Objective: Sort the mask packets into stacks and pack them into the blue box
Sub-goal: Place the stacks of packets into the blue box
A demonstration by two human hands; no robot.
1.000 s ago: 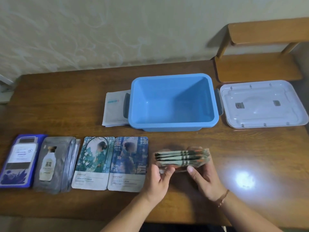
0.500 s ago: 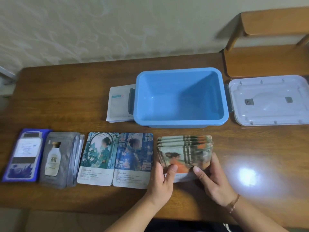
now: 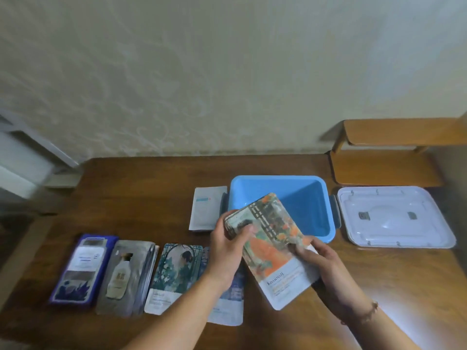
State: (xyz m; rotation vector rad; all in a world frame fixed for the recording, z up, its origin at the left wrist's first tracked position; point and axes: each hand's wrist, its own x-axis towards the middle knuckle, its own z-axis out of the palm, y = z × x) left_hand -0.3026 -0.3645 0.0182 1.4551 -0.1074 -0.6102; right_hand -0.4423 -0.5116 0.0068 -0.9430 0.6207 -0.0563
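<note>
Fingers of left hand point(image 3: 228, 251) curled round the upper left corner of the orange packet stack point(image 3: 274, 246), thumb on top; fingers of right hand point(image 3: 326, 266) pinching its lower right edge. Stack held tilted above the table point(image 3: 141, 198), its top corner overlapping the near rim of the blue box point(image 3: 313, 198). Number of packets in it impossible to count.

Left to right along the near row: one purple stack point(image 3: 83, 270), one grey stack point(image 3: 127, 274) with fanned edges, one green-picture packet point(image 3: 177, 269), then a blue-picture packet point(image 3: 233, 299) largely hidden by the left forearm. One white stack point(image 3: 206, 210) beside the box, its right edge tucked behind the handle. Box interior partly screened by the held stack. One clear lid point(image 3: 394, 215) right of the box, well apart from the hands. Wooden chair point(image 3: 394, 152) cut off at the right. Bare wood between row and wall.
</note>
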